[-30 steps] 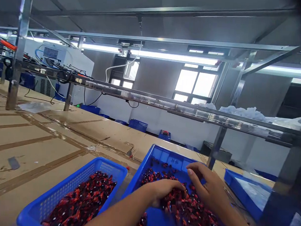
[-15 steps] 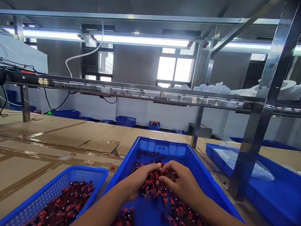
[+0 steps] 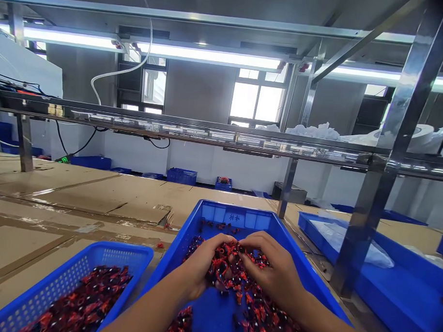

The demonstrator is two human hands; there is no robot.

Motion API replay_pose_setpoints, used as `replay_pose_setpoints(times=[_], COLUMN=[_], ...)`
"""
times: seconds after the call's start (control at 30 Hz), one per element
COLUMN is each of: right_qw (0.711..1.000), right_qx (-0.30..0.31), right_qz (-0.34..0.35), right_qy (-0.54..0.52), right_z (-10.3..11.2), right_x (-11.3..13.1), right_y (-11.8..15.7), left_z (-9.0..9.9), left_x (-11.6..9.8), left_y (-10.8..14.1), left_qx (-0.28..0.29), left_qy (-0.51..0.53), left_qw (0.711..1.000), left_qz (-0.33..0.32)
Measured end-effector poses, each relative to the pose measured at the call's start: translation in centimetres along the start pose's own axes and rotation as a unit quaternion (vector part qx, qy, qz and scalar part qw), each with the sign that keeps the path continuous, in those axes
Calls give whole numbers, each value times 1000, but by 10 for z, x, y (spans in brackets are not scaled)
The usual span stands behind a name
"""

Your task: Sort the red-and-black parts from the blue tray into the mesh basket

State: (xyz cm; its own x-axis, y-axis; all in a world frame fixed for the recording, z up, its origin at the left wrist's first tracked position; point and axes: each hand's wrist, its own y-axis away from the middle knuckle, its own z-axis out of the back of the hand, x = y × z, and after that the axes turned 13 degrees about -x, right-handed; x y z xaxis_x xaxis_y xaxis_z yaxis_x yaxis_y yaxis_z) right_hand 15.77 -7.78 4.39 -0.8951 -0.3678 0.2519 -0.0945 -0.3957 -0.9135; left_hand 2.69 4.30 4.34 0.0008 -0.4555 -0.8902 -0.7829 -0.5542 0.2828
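Note:
A wide blue plastic tray (image 3: 238, 207) holds a loose scatter of small red-and-black parts (image 3: 254, 310). My left hand (image 3: 203, 264) and my right hand (image 3: 276, 272) curl around a clump of these parts (image 3: 227, 269) in the middle of the tray, fingertips almost meeting. The clump hides the tray floor beneath it. To the left, a blue mesh basket (image 3: 120, 252) is heaped with the same kind of parts (image 3: 80, 299), and neither hand touches it.
Brown cardboard (image 3: 78, 195) covers the work table, with a few stray parts near the tray's far corner. At right stand a steel upright (image 3: 373, 200) and a shallow blue tray (image 3: 335, 228) holding white plastic. A steel rail (image 3: 222, 136) crosses overhead, and blue crates (image 3: 181, 176) line the far wall.
My view has swung from tilted to nearly level. My hands, apart a second ago, have closed together around a clump of parts at the tray's middle.

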Motion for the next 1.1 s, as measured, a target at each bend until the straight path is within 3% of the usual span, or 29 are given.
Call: replay_pose_setpoints(times=[0.1, 0.2, 0.3, 0.37, 0.43, 0.5, 0.57, 0.67, 0.83, 0.97, 1.1], right_qw=[1000, 986, 911, 875, 900, 943, 964, 970, 973, 974, 970], right_qx=[0, 4, 47, 78, 93, 104, 117, 124, 107, 77, 98], right_qz=[-13, -145, -348, -412, -386, -304, -239, -206, -199, -203, -217], right_qy=[-10, -81, -216, -241, -181, -87, -13, 35, 41, 72, 49], right_z=[0, -1, -3, -4, -5, -6, -7, -9, -5, -3, -5], right_x=[1, -2, -10, -14, -14, -9, -3, 2, 2, -2, -2], right_y=[-1, 2, 5, 7, 7, 7, 6, 6, 5, 4, 6], left_z=[0, -2, -3, -4, -6, -8, -10, -9, -6, -9, -13], left_x=[1, 2, 2, 2, 3, 4, 6, 10, 23, 25, 18], left_y=[0, 0, 0, 0, 0, 1, 2, -3, -14, -11, -2], left_qx=[-4, -9, -21, -32, -40, -45, -53, -70, -54, -32, -25], left_qy=[-2, -7, -11, -15, -24, -41, -58, -85, -74, -43, -19], left_qw=[1000, 1000, 1000, 999, 999, 998, 997, 994, 989, 998, 999], left_qz=[-3, -8, -10, -8, -10, -12, -10, -25, -117, -44, 36])
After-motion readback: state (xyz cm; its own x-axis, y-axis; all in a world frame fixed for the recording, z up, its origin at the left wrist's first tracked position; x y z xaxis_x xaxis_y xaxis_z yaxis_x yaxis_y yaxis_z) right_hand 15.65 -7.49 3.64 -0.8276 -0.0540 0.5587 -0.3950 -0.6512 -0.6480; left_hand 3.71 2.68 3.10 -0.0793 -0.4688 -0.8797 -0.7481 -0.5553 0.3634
